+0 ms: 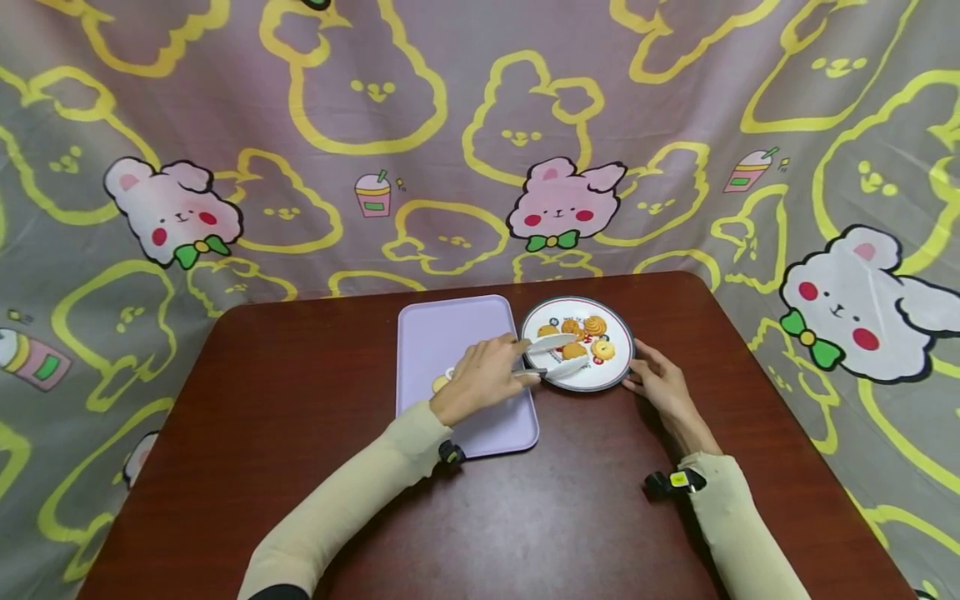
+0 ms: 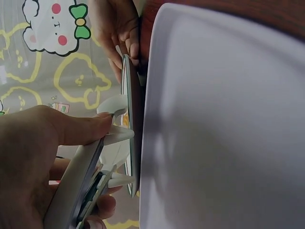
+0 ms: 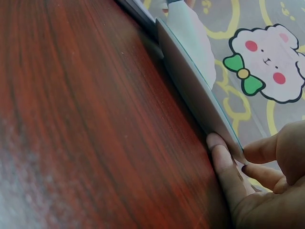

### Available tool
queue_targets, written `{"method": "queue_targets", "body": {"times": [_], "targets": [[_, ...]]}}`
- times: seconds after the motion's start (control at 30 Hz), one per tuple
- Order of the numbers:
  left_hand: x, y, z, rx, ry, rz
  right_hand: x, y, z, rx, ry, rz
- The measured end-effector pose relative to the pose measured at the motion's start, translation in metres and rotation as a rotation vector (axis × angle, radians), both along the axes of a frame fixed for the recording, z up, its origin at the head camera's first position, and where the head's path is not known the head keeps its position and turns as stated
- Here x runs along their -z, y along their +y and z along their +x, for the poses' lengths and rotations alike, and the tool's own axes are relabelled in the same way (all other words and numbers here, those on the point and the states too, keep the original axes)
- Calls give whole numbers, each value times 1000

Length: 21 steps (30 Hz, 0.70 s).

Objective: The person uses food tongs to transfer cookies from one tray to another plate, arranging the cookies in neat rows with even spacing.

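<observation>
My left hand (image 1: 483,377) holds a pair of tongs (image 1: 553,342) with pale, broad tips, reaching over the lilac tray's right edge. The tips are spread on either side of a round golden cookie (image 1: 574,351) on the white plate (image 1: 592,382). Several other cookies, one a swirled cookie (image 1: 595,325), lie around it. At the plate's right side, my right hand (image 1: 663,387) grips the dark-lined rim, thumb and fingers on opposite faces in the right wrist view. In the left wrist view the tongs' handles (image 2: 78,174) lie between thumb and fingers.
The lilac tray (image 1: 450,321) lies left of the plate, close beside it. Something yellow and white (image 1: 439,382) on the tray is partly hidden by my left hand. A patterned curtain (image 1: 450,100) hangs behind the brown table (image 1: 300,400) and at its sides.
</observation>
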State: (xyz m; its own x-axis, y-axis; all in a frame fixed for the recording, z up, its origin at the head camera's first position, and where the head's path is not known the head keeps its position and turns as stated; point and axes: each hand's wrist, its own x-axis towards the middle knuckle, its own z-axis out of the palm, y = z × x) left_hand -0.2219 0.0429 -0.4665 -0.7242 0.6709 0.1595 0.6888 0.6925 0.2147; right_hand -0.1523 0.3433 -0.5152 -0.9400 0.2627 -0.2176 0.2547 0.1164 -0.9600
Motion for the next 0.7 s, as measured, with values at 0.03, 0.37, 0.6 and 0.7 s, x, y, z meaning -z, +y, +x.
{"method": "queue_targets", "body": {"times": [0.03, 0.37, 0.6, 0.7], "targets": [[0, 1, 0, 0, 1, -3, 1, 0, 0, 0, -3, 1], [-3, 7, 3, -23, 8, -38, 2, 0, 0, 2, -10, 23], [-3, 10, 3, -15, 25, -43, 0, -1, 0, 6, -6, 20], [-3, 11, 3, -16, 26, -46, -1, -1, 0, 6, -13, 19]]}}
